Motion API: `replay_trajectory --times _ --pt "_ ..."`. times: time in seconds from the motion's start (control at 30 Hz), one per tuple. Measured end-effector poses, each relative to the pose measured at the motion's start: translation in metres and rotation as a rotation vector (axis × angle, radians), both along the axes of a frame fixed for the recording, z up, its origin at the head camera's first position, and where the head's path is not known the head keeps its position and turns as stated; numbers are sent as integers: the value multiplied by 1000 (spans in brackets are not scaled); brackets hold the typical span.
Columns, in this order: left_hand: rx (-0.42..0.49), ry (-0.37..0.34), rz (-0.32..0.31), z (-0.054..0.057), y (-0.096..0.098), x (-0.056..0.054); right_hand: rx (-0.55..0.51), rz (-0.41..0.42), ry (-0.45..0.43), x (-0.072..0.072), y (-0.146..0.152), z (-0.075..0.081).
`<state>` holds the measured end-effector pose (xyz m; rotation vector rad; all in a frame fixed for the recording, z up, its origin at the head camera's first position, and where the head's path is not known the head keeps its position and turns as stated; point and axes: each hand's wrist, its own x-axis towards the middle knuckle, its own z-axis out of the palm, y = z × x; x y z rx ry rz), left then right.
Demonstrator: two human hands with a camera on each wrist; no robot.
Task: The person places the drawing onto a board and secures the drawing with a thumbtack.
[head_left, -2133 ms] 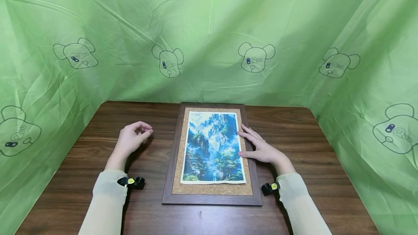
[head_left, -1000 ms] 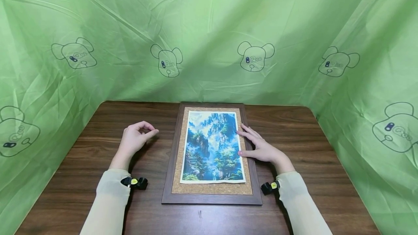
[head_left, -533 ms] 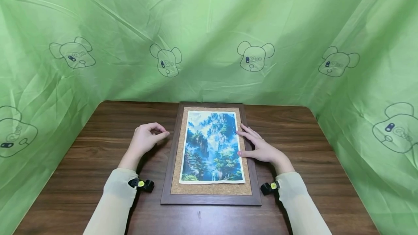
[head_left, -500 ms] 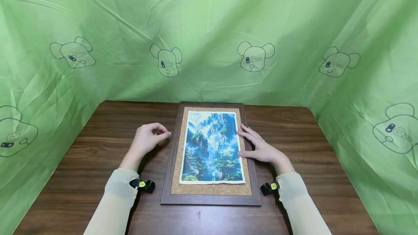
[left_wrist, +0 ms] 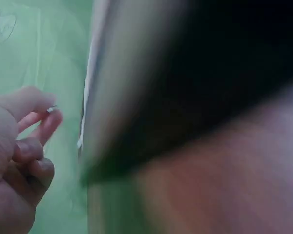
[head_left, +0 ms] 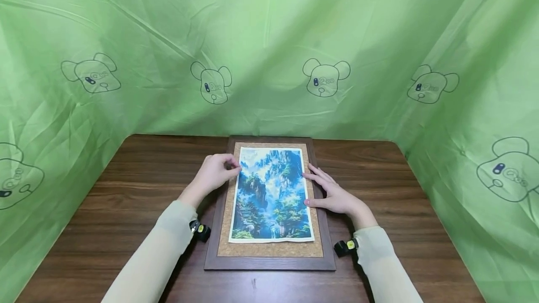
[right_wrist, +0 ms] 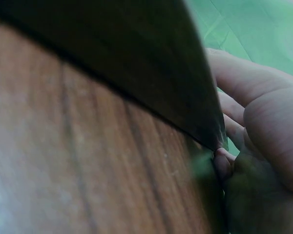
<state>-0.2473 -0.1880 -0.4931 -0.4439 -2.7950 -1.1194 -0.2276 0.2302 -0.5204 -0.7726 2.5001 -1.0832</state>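
Note:
A sheet printed with a blue mountain landscape (head_left: 271, 195) lies on a cork board (head_left: 269, 249) with a dark wooden frame. My left hand (head_left: 214, 171) is at the upper left edge of the sheet, over the board's left side. Between its thumb and forefinger, the left wrist view shows a tiny whitish push pin (left_wrist: 51, 109) with a thin point, mostly hidden by the fingertips. My right hand (head_left: 337, 198) rests across the right side of the frame, fingers spread and straight, thumb and fingertips touching the sheet's right edge. In the right wrist view this hand (right_wrist: 268, 117) shows partly.
The board lies on a brown wood-grain table (head_left: 139, 191), its far end close to the back edge. Green cloth (head_left: 269, 50) with mouse-like drawings hangs behind and on both sides. A small black camera (head_left: 200, 230) sits on the left wrist, and another black camera (head_left: 345, 247) on the right.
My left hand has moved right, from the bare table to the sheet's left edge, its thumb and forefinger still together. The right hand, board and sheet have stayed in place.

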Motion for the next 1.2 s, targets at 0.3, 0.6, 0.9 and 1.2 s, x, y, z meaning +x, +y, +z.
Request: replay_trajectory --times 0.3,0.6,0.9,1.2 --pt "-144 64 -124 14 34 -47 -12 0 -4 0 -1 1" --pt "-147 54 -82 12 71 -69 -10 -8 -9 1 -3 3" --pt "-149 49 -81 4 97 -78 -10 -12 -16 1 0 1" --pt "-216 55 -98 1 108 -79 -21 -20 -16 -1 -1 0"
